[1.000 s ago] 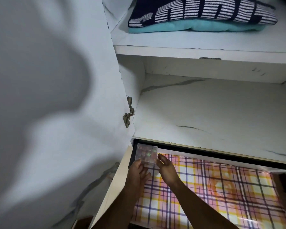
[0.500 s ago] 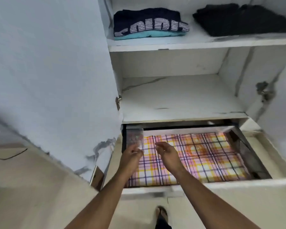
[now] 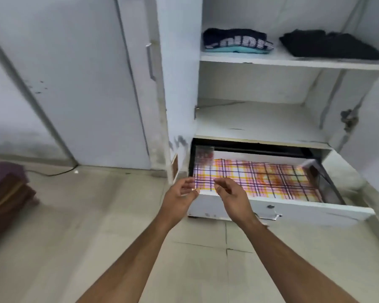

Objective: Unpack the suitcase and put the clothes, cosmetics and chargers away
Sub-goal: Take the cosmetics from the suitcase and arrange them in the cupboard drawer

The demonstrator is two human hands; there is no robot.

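Note:
A small clear plastic case (image 3: 204, 154) stands in the back left corner of the pulled-out white drawer (image 3: 293, 209), which has a plaid lining. My left hand (image 3: 179, 194) and my right hand (image 3: 230, 196) hover side by side over the drawer's front edge, fingers loosely curled, holding nothing. On the top wardrobe shelf lie a folded navy and teal top (image 3: 236, 41) and a folded black garment (image 3: 328, 43).
The wardrobe's middle shelf (image 3: 258, 121) is bare. An open door edge (image 3: 175, 127) stands left of the drawer, and another door (image 3: 372, 127) at the right. A closed wardrobe door with a handle (image 3: 150, 62) is further left. A maroon folded pile (image 3: 7, 193) sits on the tiled floor.
Both hands let go of the clear case, left it in the drawer's back left corner and drew back to the front edge. The view pulled back from the wardrobe.

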